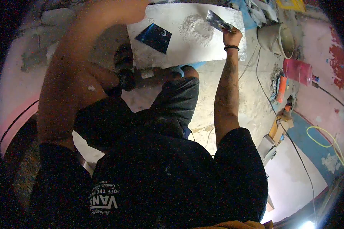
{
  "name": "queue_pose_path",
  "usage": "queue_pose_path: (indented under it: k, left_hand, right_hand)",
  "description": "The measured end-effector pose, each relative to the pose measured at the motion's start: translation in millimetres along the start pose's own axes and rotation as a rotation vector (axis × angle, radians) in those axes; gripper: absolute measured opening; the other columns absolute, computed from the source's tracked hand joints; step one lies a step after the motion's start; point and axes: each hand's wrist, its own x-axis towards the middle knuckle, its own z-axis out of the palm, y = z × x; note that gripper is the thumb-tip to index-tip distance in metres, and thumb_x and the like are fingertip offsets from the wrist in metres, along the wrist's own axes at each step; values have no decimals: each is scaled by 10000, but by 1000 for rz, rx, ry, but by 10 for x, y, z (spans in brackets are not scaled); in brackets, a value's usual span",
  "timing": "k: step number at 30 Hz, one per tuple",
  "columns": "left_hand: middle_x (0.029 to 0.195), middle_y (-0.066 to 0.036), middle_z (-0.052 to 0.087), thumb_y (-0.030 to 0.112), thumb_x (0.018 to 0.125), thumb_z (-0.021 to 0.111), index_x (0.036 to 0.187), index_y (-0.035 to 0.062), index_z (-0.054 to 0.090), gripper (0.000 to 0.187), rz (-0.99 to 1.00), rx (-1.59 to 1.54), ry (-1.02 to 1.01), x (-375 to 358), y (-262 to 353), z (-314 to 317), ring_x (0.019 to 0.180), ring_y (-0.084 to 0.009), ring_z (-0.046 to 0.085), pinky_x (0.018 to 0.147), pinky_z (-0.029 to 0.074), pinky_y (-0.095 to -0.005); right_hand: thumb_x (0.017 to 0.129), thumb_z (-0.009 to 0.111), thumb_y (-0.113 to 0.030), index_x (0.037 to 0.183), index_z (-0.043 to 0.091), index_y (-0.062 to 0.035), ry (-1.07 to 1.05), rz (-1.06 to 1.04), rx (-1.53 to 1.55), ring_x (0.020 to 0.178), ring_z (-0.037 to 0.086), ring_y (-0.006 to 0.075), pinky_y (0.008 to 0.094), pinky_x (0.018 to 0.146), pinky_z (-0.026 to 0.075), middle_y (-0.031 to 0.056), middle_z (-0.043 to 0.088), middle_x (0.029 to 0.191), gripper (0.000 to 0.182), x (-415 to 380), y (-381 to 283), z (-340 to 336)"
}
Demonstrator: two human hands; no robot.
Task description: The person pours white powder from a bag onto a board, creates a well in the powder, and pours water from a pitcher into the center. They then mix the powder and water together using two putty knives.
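My right hand (232, 37) grips a flat metal-bladed scraper (216, 20) above the right part of a white, dusty board (187, 57). A shallow heap of pale powder (197, 32) lies on the board, just left of the blade. Further left rests a dark blue, glossy four-sided plate (154, 38), touched by neither hand. My left hand (135, 11) is blurred at the board's upper left edge; its fingers are cut off or smeared, so what it holds, if anything, is hidden.
A dirty bucket (273, 40) lies tilted right of the board. Beyond it are a pink clear jug (298, 71) and an orange cylinder (281, 89). A dark cable (269, 99) runs down the right side. My bent knees are below the board.
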Motion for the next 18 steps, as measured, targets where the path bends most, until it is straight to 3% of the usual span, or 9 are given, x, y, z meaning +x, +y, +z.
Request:
queue_pose_path:
  k: [7,12,14,16,18]
  left_hand:
    - [977,-217,560,83,730,497,1035,-24,511,323,-3,-27,-4,-2,-34,19,913,-321,547,771,440,-382]
    - [1013,-204,550,94,745,492,1072,-3,497,341,-13,-4,42,-48,5,0,940,-310,540,799,433,-383]
    - [1016,-201,548,95,749,490,1081,1,493,345,-61,-12,17,-84,71,-60,945,-307,539,803,432,-383]
    - [1019,-198,547,95,753,488,1089,6,489,349,-105,-20,-7,-100,118,-85,950,-304,537,808,431,-382]
    - [1012,-202,546,94,754,489,1079,-2,490,338,-109,-29,5,-108,143,-103,948,-304,537,800,434,-379]
  right_hand:
    - [693,581,-134,811,654,-76,-111,-112,-196,665,596,308,337,609,480,152,609,702,152,-77,68,219]
    - [681,597,-109,805,656,-72,-127,-137,-51,663,599,303,333,607,478,152,612,706,142,-160,185,187]
    - [671,624,-117,799,655,-60,-87,-74,-43,653,608,278,318,599,476,145,620,711,144,-131,71,46]
    - [652,676,-106,789,653,-31,-21,1,188,630,615,223,283,589,471,130,635,709,158,-33,191,123]
    - [688,656,-91,818,629,15,-50,43,237,639,600,172,262,614,459,130,640,732,170,1,164,77]
